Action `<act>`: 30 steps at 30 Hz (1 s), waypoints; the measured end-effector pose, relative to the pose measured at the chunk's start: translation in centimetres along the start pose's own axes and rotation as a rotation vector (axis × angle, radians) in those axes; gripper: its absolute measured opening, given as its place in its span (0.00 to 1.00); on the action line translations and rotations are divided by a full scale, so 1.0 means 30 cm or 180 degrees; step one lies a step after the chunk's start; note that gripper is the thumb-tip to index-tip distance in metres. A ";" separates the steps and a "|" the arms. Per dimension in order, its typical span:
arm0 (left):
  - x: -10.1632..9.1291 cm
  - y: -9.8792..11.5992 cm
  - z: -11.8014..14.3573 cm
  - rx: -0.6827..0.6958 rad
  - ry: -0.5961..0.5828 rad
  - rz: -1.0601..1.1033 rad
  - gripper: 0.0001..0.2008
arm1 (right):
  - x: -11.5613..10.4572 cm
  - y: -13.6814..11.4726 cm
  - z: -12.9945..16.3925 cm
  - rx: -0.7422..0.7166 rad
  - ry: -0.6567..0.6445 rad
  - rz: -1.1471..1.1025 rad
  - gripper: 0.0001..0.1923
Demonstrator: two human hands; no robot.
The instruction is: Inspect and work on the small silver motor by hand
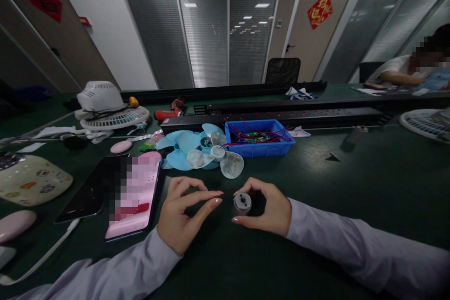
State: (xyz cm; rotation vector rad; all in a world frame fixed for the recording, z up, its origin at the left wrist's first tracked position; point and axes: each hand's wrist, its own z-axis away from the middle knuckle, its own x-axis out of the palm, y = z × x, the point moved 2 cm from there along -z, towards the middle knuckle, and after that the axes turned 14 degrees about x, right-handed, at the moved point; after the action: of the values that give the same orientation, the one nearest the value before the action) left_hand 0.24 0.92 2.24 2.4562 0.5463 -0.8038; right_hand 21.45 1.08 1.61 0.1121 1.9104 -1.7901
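Observation:
My right hand [269,206] curls its thumb and fingers around a small silver metal cylinder [242,202], which looks like a small motor housing. The cylinder stands upright on the dark green table, and its top face has dark holes. To its left is my left hand [186,208], thumb and forefinger pinched together and the other fingers bent. Whatever lies between those fingertips is too small to make out. Just beyond both hands lie light blue fan blades [177,152] and greyish-white fan blades [232,165].
A blue bin [262,150] holds red and black wires and green circuit boards. Phones [135,197] lie at left, beside a cable. Behind are a white fan [112,117], a red drill [170,110] and long black strips. Another metal cylinder [358,133] stands at right. A person sits far right.

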 end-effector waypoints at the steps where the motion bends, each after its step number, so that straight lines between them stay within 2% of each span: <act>1: -0.003 -0.021 0.018 -0.0019 -0.0250 -0.0075 0.08 | -0.001 0.000 0.000 0.0006 0.0009 0.0015 0.19; 3: -0.004 -0.057 0.051 -0.0060 -0.0629 -0.0204 0.08 | -0.002 0.000 -0.001 0.0002 0.0040 0.0050 0.19; 5: -0.001 -0.076 0.071 -0.0026 -0.0824 -0.0272 0.09 | -0.003 -0.001 -0.002 -0.0015 0.0067 0.0078 0.19; 10: 0.005 -0.070 0.063 0.0026 -0.0885 -0.0205 0.09 | -0.003 -0.004 -0.003 0.0016 0.0027 0.0079 0.19; 12: 0.004 -0.058 0.042 -0.0065 -0.0744 -0.0097 0.08 | -0.002 -0.005 -0.003 0.0020 0.0033 0.0101 0.19; 15: 0.010 -0.030 -0.001 -0.0218 -0.0169 0.0010 0.06 | 0.000 -0.007 -0.004 -0.0032 0.0045 0.0148 0.18; 17: 0.027 -0.003 -0.032 -0.0175 0.0242 0.0076 0.06 | 0.001 -0.006 -0.008 -0.0062 0.0054 0.0183 0.19; 19: 0.054 0.026 -0.058 -0.0054 0.0465 0.0219 0.05 | 0.002 -0.001 -0.014 -0.0091 0.0092 0.0243 0.19; 24: 0.105 0.066 -0.089 -0.0056 0.0481 0.0527 0.04 | 0.002 0.017 -0.025 -0.0160 0.0256 0.0427 0.20; 30: 0.102 0.066 -0.087 -0.0050 0.0540 0.0593 0.04 | 0.000 0.013 -0.019 -0.0199 0.0209 0.0425 0.20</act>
State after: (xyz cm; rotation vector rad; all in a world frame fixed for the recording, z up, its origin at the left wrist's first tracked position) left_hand 4.65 1.48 2.80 2.5300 0.3740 -0.5183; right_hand 21.43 1.66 1.26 0.2730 1.9541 -1.6562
